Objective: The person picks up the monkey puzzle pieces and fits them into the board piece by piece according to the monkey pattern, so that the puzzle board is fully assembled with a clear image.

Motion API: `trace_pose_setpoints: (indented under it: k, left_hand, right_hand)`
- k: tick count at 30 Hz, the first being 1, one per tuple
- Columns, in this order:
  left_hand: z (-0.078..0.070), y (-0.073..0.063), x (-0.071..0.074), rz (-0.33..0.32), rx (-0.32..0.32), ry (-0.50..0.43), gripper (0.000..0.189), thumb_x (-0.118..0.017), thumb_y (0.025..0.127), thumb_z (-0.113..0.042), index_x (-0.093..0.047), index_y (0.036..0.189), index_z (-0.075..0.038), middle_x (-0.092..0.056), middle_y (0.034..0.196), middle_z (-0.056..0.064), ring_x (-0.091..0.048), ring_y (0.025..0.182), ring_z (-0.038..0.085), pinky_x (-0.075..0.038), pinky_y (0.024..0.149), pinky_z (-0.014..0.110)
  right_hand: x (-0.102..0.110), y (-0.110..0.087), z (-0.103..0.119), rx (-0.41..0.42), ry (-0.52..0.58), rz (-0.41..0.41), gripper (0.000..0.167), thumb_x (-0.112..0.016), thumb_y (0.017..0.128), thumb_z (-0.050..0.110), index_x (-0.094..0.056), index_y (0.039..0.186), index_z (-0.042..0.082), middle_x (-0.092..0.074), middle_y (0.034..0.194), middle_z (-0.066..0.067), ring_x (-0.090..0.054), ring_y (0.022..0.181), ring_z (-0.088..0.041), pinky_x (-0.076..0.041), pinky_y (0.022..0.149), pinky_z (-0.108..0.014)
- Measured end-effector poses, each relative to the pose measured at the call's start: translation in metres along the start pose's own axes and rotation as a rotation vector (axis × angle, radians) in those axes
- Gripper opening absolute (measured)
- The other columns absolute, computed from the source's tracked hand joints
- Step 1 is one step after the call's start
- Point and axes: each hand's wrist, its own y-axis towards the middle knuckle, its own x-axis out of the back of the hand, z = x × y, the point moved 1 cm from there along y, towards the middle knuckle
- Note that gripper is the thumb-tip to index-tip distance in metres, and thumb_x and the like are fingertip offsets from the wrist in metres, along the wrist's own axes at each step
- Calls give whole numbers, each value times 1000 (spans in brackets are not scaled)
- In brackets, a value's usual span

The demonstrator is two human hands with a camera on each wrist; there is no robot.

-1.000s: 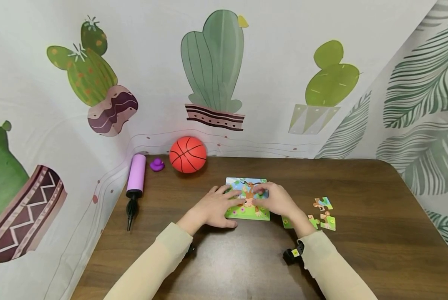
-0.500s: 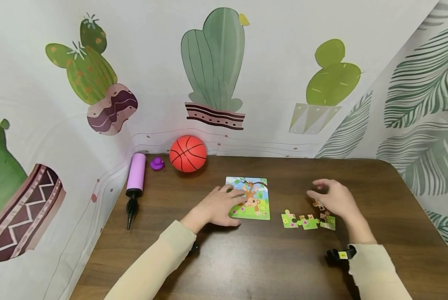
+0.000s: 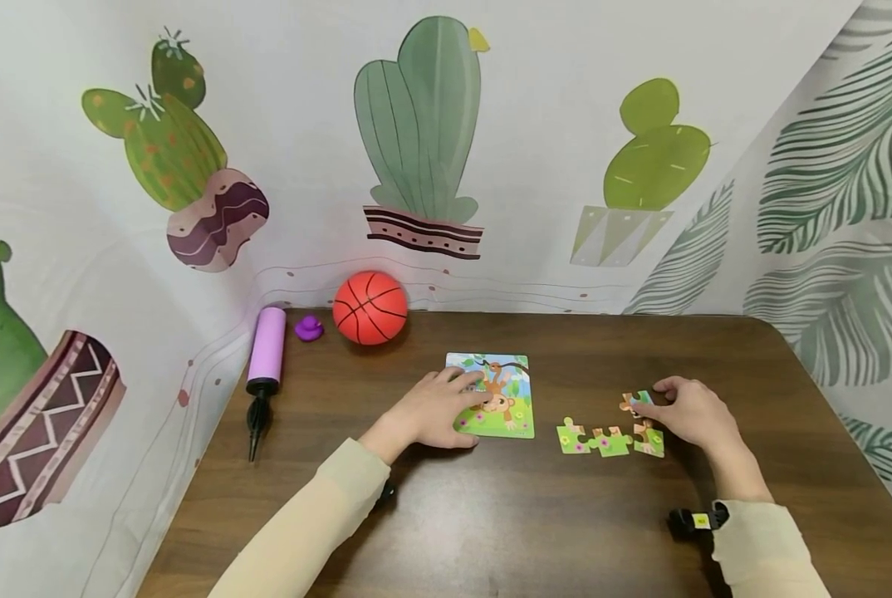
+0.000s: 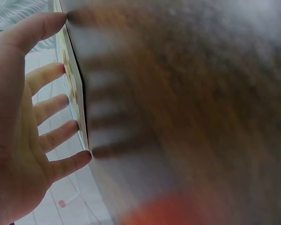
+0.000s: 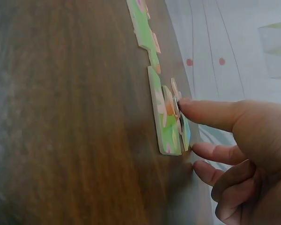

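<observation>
My left hand (image 3: 433,409) rests with spread fingers on the left part of a monkey jigsaw puzzle (image 3: 517,399) on the table. In the left wrist view, the fingertips (image 4: 61,68) touch along the puzzle's edge. To the right, my right hand (image 3: 696,413) is at a loose puzzle piece (image 3: 629,402) with blue and brown print. Its thumb lies on that piece and its index finger is at the far edge. Just in front lie a corner piece (image 3: 649,440), a green middle piece (image 3: 613,443) and another corner piece (image 3: 571,438). The right wrist view shows the thumb (image 5: 210,112) on the piece.
An orange-red toy basketball (image 3: 370,307) sits at the back edge of the brown table (image 3: 491,515). Left of it are a purple rubber duck (image 3: 309,328) and a pink hand pump (image 3: 268,345) with a black nozzle. A cactus-print cloth (image 3: 528,149) hangs behind.
My right hand has left the puzzle and moved right to the loose pieces, then lowered onto the upper one. The left hand has stayed on the puzzle, nearly still.
</observation>
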Motion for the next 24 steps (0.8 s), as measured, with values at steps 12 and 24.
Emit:
trace_pose_setpoints:
  k: [12,24]
  left_hand:
    - [1,-1,2,4,-2,7,74,-67,90,-63,-50,156,-35,-36,165,-1,-33,147,26,-36,113,55]
    - [2,-1,-1,4,6,6,71,-64,92,-64,-48,157,-37,-35,166,-3,-32,147,26,-35,112,55]
  right_hand:
    - [0,4,9,-12,75,74,73,-76,90,57,-62,121,-9,-70,97,-11,-64,81,-24,-50,68,-42]
    - [-2,5,9,4,180,36,71,-83,88,44,-55,125,-10,-63,102,-16,-60,84,-27,-48,68,-37]
